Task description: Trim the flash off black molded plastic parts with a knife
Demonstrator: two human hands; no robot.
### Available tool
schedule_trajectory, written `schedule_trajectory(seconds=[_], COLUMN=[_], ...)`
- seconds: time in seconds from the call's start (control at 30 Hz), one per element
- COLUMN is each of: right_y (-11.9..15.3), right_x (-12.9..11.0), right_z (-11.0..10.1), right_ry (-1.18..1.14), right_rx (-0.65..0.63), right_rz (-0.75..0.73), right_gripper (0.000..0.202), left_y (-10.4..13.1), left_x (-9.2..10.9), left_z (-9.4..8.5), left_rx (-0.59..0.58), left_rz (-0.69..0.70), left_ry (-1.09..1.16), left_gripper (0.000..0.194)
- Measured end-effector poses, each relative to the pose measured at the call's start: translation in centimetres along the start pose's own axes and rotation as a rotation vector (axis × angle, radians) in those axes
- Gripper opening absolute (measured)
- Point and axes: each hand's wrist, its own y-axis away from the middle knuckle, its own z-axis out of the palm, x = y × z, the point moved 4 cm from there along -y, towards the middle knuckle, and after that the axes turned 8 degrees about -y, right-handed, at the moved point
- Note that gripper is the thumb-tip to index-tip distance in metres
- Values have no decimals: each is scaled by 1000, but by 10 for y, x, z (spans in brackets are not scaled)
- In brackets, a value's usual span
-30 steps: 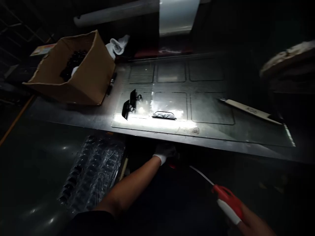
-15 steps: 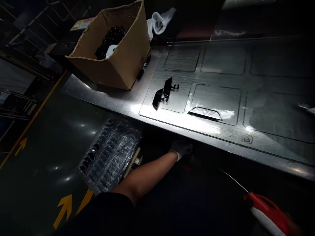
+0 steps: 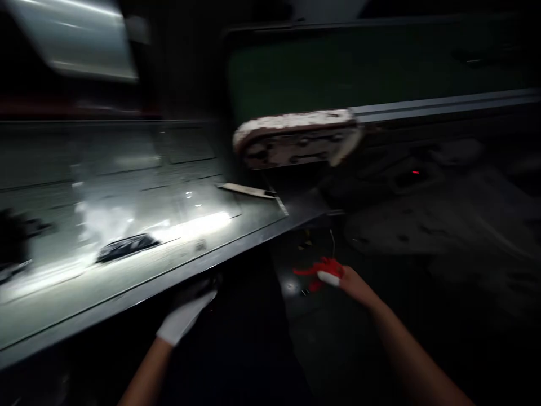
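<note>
My left hand, in a white glove, is just below the front edge of the metal-topped table. Its fingers are closed around a dark object that is too dim and blurred to name. Out to the right, over the floor, my right hand grips a red air blow gun, whose thin metal nozzle points up. A flat black trim piece lies on the table near its front edge, beside crumpled clear film. Blurred black parts sit at the left border.
A slim pale tool lies at the table's right end. Beyond it is a green conveyor belt with a worn rounded end. Dim pale shapes fill the right side.
The view has swung right, bringing in the conveyor and taking the cardboard box and plastic tray out of sight. The blow gun now appears fully, held out over the floor.
</note>
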Motion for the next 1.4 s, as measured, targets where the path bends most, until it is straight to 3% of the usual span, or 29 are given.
schedule_trajectory(seconds=[0.07,0.13,0.27,0.37,0.43,0.5,0.6,0.7,0.77,0.83,0.93,1.07,1.17,1.3,1.4], right_y=[-5,-14,-49,-73,-79,-74,-37,25,66,89,87,73,73,79,73], right_x=[1,-1,-17,-23,-26,-35,-75,-148,-203,-239,-260,-266,-277,-298,-321], right_z=[-18,-18,17,49,71,98,137,159,167,175,187,196,201,207,204], right_ry=[-59,-98,-151,-158,-153,-161,-214,-286,-280,-200,-57,41,76,41,59], right_rx=[257,406,435,424,371,240,-46,-265,-393,-474,-543,-631,-677,-683,-650], right_rz=[-62,-149,-243,-193,-150,-133,-202,-487,-896,-1131,-1160,-1131,-1202,-1269,-1270], right_gripper=[62,66,63,61,55,47,39,25,21,17,12,15,18,10,5], left_y=[7,25,70,91,100,107,112,113,115,116,117,118,120,126,133], left_x=[7,17,41,55,62,68,74,77,78,76,72,64,63,71,83], left_z=[10,22,37,33,21,7,-13,-26,-30,-34,-38,-42,-48,-60,-80], left_rx=[-69,-129,-193,-150,-88,-28,40,113,187,283,391,473,534,507,475], left_rz=[51,94,137,176,284,421,537,582,611,630,619,582,573,567,644], left_ry=[-71,-141,-195,204,638,950,1075,1057,1001,906,767,720,693,665,569], left_gripper=[41,42,36,33,31,28,24,26,26,28,33,35,36,39,52])
